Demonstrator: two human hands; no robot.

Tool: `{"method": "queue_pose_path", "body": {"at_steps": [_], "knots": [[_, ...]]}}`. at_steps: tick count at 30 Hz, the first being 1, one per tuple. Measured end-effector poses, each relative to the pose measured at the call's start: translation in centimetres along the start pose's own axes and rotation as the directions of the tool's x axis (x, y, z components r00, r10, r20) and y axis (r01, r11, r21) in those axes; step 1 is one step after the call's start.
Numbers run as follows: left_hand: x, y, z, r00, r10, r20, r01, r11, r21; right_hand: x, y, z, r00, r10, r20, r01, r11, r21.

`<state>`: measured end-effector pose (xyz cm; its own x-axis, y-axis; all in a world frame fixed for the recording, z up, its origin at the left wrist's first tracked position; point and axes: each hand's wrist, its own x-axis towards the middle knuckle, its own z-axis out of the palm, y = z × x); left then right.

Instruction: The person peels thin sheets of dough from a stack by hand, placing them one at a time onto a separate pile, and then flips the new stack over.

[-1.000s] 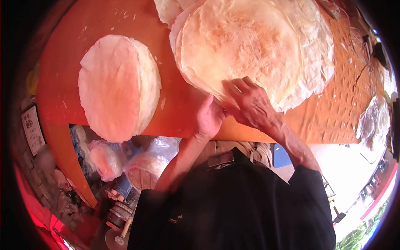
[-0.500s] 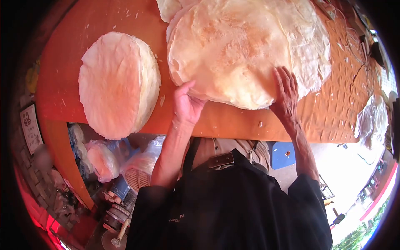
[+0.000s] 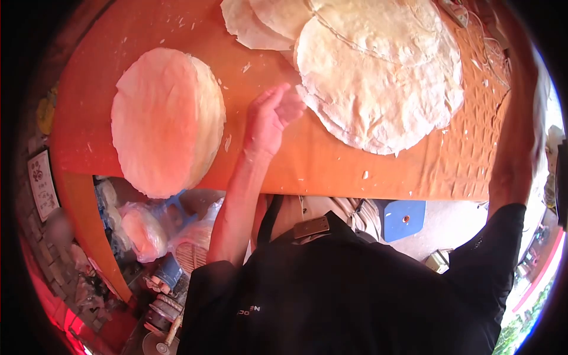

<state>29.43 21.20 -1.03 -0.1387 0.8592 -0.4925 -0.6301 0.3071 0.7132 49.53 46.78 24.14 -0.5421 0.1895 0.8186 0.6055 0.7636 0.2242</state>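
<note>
While left hand [image 3: 269, 121] grip released beside wrapper pile [image 3: 378, 89], right hand unseen; no legible writing.

Street food stall: flatbread stacks [image 3: 378, 77] on orange counter [image 3: 331, 171], pavement beside

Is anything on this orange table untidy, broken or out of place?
Yes. Small white flakes lie scattered on the orange table, apparently crumbs broken off the thin round sheets. The right pile of sheets is fanned out with ragged edges, unlike the neat stack left of the left hand.
</note>
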Motion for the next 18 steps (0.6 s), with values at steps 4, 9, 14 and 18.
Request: {"method": "queue_pose_path", "body": {"at_steps": [4, 9, 14, 18], "knots": [[0.8, -1.6, 3.0, 0.995, -0.072, 0.069, 0.075, 0.996, -0.047, -0.6, -3.7, -5.8, 0.986, 0.047, 0.159, -0.024, 0.989, -0.145], [3.8, -1.0, 7.0, 0.987, -0.061, 0.151, 0.064, 0.998, -0.019, -7.8, -0.5, -2.5, 0.58, 0.424, 0.695, -0.452, 0.878, -0.157], [8.6, -1.6, 9.8, 0.97, -0.063, 0.233, 0.075, 0.996, -0.041, -11.3, 10.1, 4.1, 0.577, 0.394, 0.716, -0.371, 0.907, -0.2], [11.1, -2.1, 11.1, 0.989, -0.048, 0.138, 0.056, 0.997, -0.059, -4.2, 10.1, 0.4, 0.885, 0.318, 0.341, -0.148, 0.885, -0.441]]}}
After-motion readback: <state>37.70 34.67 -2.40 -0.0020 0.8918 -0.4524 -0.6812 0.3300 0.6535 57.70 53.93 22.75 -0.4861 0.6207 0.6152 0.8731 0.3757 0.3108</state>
